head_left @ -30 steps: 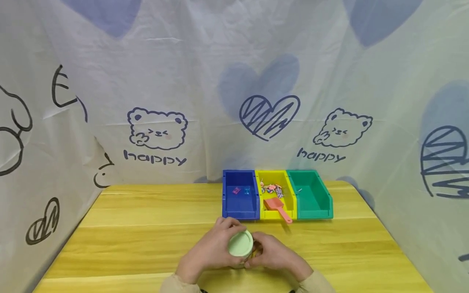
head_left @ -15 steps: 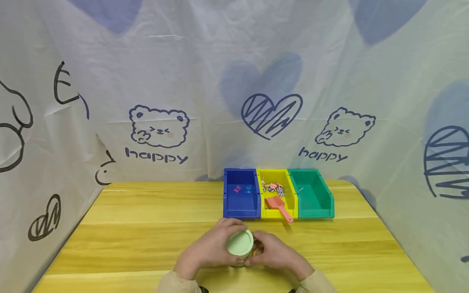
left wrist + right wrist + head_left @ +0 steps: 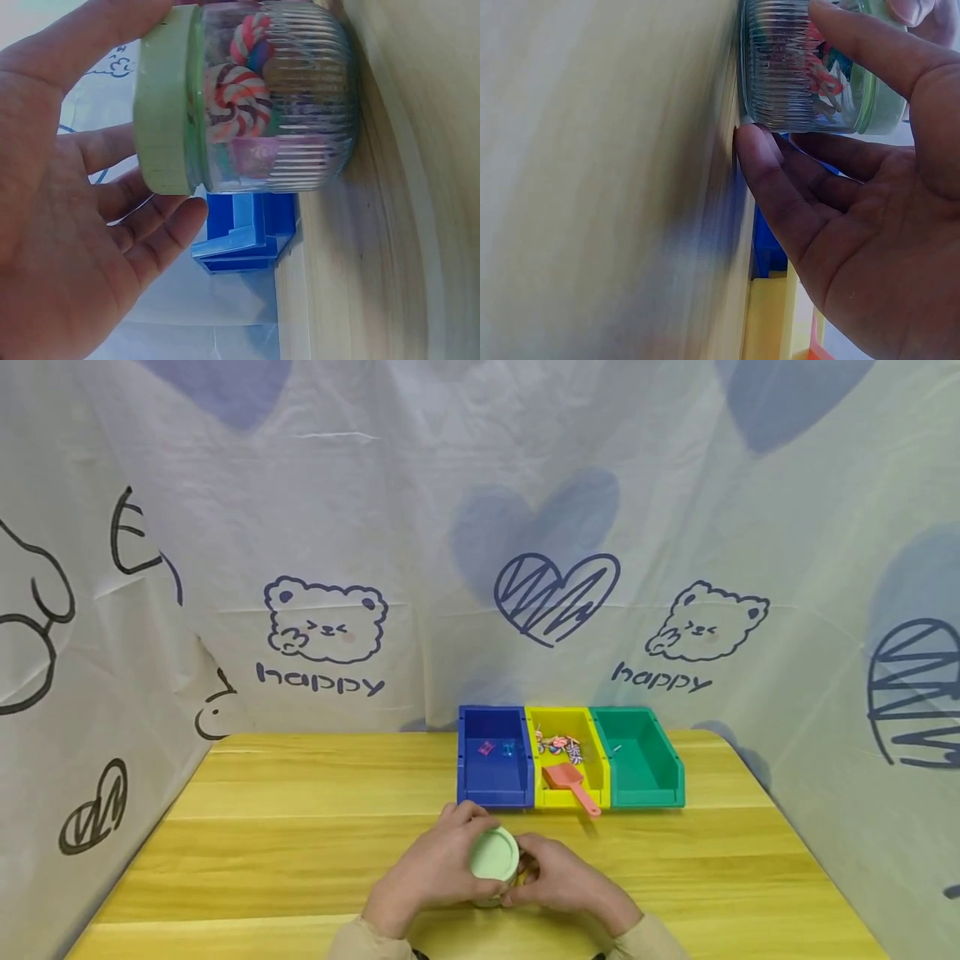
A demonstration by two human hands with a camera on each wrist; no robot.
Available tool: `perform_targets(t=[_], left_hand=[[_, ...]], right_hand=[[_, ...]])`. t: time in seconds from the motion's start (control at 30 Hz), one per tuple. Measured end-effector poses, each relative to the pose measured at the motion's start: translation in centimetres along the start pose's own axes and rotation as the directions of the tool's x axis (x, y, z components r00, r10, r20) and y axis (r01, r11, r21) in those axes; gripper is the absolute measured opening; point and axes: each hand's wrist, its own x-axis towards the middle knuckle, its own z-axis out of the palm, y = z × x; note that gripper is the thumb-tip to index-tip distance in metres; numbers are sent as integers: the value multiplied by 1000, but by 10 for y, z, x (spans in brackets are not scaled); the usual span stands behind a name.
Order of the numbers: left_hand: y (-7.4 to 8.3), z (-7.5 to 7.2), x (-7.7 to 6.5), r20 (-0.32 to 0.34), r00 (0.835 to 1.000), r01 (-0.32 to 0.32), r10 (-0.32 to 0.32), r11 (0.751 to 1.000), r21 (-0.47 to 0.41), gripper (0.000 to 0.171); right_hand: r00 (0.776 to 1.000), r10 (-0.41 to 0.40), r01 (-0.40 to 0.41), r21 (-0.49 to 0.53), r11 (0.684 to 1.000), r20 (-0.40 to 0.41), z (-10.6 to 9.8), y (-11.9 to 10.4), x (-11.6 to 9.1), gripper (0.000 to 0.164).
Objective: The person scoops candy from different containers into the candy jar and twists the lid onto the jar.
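A ribbed glass jar with a pale green lid stands upright on the table, between both hands. Swirled candies and small colored pieces show through its glass. From the left side, my left hand grips the lid, with thumb at the near rim and fingers at the far one. My right hand holds the glass body lower down on the right. In the right wrist view, its thumb lies along the jar and its other fingers curve around the base.
Behind the jar, blue, yellow and green bins stand joined in a row. Two small clear pieces lie in the blue one, swirled candies in the yellow. A coral scoop rests over the yellow bin's front edge.
My left hand and its fingers have shifted slightly around the lid. The jar stays in nearly the same place, and my right hand keeps its hold.
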Motion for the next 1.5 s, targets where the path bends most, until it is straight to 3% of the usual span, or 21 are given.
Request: perform_targets(t=[0.33, 0.67, 1.03, 1.27, 1.5], left_hand=[[1, 4, 1, -60, 998, 24, -18, 994, 106, 72], [3, 8, 3, -69, 997, 51, -43, 991, 124, 70], [-3, 1, 2, 20, 1000, -15, 15, 999, -30, 73], [-12, -3, 1, 78, 997, -6, 21, 981, -195, 68], [-14, -4, 0, 85, 996, 6, 14, 971, -241, 71]], right_hand=[[1000, -3, 3, 6, 1000, 0, 0, 0, -1, 52], [1000, 10, -10, 4, 1000, 6, -1, -1, 0, 53], [1000, 11, -11, 5, 1000, 17, -2, -1, 0, 50], [999, -5, 4, 10, 1000, 42, -3, -1, 1, 46], [999, -29, 29, -7, 1000, 29, -1, 1, 0, 47]])
